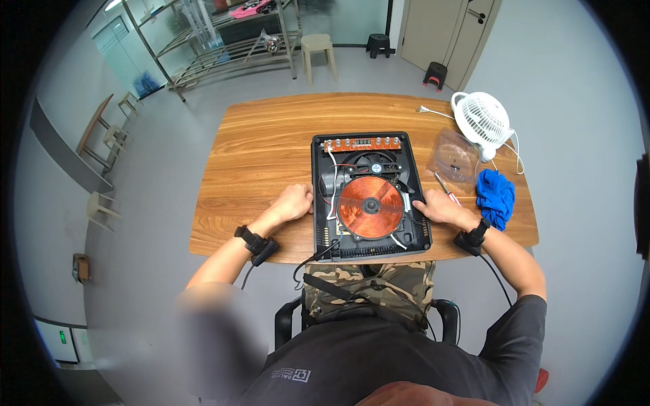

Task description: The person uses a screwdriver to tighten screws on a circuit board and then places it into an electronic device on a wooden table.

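An opened induction cooker (326, 233) lies flat near the front edge of the wooden table, its inside facing up. A round copper coil (359, 208) sits in the middle of the black housing, with a black fan (364, 164) behind it. Along the far side runs an orange circuit board (362, 144). My left hand (296, 201) is closed at the housing's left side, fingers curled against it. On the opposite side my right hand (437, 205) grips the housing, thumb over the rim; its other fingers are partly hidden. Loose white wires lie beside the coil.
Just beyond my right hand lies a screwdriver (443, 184). A clear plastic bag or tray (453, 157), a crumpled blue cloth (495, 197) and a white fan (482, 118) with its cord occupy the table's right side. A black power cord (308, 260) hangs over the front edge.
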The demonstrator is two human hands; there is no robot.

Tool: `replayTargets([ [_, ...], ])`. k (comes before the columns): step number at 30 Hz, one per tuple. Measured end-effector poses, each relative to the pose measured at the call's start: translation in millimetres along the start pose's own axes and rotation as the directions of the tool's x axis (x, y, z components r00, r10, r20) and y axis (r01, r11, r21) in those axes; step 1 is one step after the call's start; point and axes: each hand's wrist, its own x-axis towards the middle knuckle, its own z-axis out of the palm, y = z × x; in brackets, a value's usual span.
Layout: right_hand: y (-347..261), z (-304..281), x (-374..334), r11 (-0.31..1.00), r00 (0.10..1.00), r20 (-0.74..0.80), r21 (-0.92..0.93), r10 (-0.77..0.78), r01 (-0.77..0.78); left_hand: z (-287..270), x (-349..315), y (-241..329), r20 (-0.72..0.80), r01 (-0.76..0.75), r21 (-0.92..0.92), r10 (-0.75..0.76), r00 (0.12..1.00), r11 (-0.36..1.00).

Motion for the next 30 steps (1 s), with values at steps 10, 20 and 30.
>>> replayTargets([
  [10,-5.8,-2.6,-3.7,0.992,0.999,-0.017,0.120,0.031,-0.028,5.0,3.2,1.6,-0.079,0.014,0.010,-0.013,0.997,1.000],
  [20,-25.2,-36.1,-34.7,0.999,0.967,-0.253,0.053,0.009,0.005,12.2,-4.3,3.6,-0.043,-0.085,-0.147,0.080,0.996,0.986],
  [30,-58.0,-36.6,-46.6,0.979,0.965,-0.179,0.110,0.191,-0.174,-1.4,27.0,-13.1,0.015,-0.118,-0.086,0.120,0.993,0.989],
])
